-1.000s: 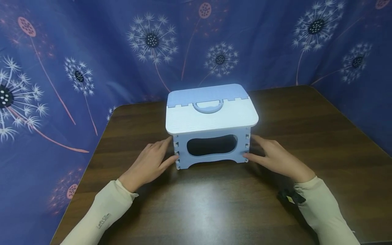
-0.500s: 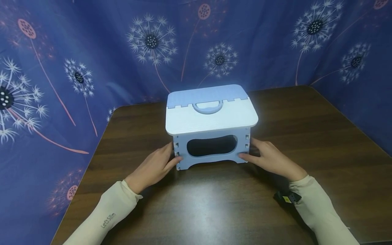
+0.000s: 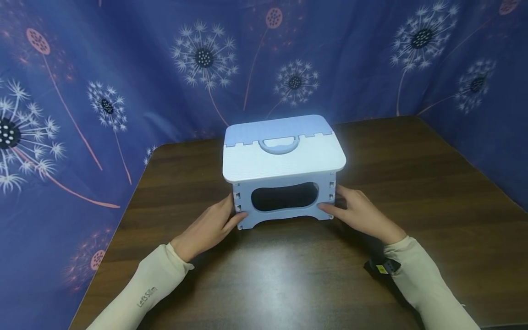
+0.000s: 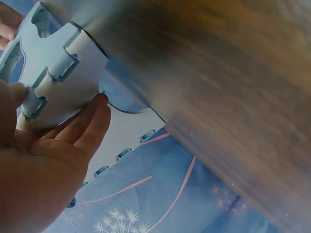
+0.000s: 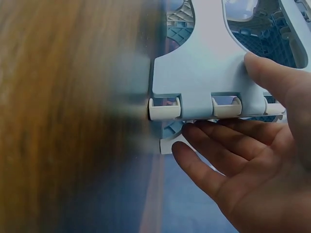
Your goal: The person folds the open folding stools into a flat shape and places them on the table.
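Observation:
A blue and white plastic folding step stool [image 3: 284,164] stands unfolded in the middle of the wooden table, its carry handle [image 3: 279,145] lying flat in the top. My left hand [image 3: 208,230] grips its left front leg corner, thumb on the front panel and fingers along the side. At the opposite corner my right hand [image 3: 365,214] holds on the same way. In the left wrist view my fingers [image 4: 95,119] lie against the white side panel. The right wrist view has my thumb [image 5: 269,73] on the blue front panel [image 5: 199,73], with fingers around the hinged edge.
The brown wooden table [image 3: 264,279] extends around the stool on every side. Behind it hangs a blue curtain [image 3: 346,36] printed with dandelions. A dark strap with a yellow mark [image 3: 383,268] sits at my right wrist.
Both hands have slid slightly down and inward on the stool's legs, thumbs moving further onto the front panel. The stool stands where it was on the table.

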A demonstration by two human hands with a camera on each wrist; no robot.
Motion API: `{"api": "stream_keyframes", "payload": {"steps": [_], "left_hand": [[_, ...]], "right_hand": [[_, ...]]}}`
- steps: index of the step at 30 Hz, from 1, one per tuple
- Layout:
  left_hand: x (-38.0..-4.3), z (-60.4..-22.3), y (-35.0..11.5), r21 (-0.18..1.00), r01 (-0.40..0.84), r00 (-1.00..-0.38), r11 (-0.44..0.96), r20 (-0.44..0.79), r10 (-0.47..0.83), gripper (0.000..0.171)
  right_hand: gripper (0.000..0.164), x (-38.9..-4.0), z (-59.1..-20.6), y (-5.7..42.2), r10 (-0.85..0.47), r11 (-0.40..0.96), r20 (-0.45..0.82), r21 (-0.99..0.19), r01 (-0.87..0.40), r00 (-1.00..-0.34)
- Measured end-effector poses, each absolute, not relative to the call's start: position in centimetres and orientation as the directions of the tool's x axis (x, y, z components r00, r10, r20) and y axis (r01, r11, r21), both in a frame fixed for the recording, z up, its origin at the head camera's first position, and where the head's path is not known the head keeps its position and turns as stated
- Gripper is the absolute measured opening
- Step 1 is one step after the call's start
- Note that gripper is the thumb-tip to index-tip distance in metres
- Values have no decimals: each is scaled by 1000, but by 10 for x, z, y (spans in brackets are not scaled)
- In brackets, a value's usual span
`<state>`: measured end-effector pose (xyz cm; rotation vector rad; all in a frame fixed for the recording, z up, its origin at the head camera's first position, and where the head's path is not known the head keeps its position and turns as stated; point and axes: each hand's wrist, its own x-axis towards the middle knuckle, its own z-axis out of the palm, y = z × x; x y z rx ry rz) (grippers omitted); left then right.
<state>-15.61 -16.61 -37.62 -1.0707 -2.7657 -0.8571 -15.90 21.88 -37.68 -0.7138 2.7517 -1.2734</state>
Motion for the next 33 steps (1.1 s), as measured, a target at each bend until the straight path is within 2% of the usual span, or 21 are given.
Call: {"api": "stream_keyframes", "payload": {"steps": [10, 22, 33], "left_hand": [[-154, -372, -165, 502, 641, -748, 580, 243, 617, 83], [-156, -371, -169, 536, 628, -745, 564, 205, 635, 78], [-160, -372, -169, 532, 646, -727, 548, 207, 655, 79]], "right_hand": [[48, -160, -380, 218, -413, 556, 171, -731, -396, -895], [42, -162, -379, 218, -424, 546, 173, -734, -403, -889], [46, -160, -380, 220, -427, 543, 172, -737, -403, -888]]}}
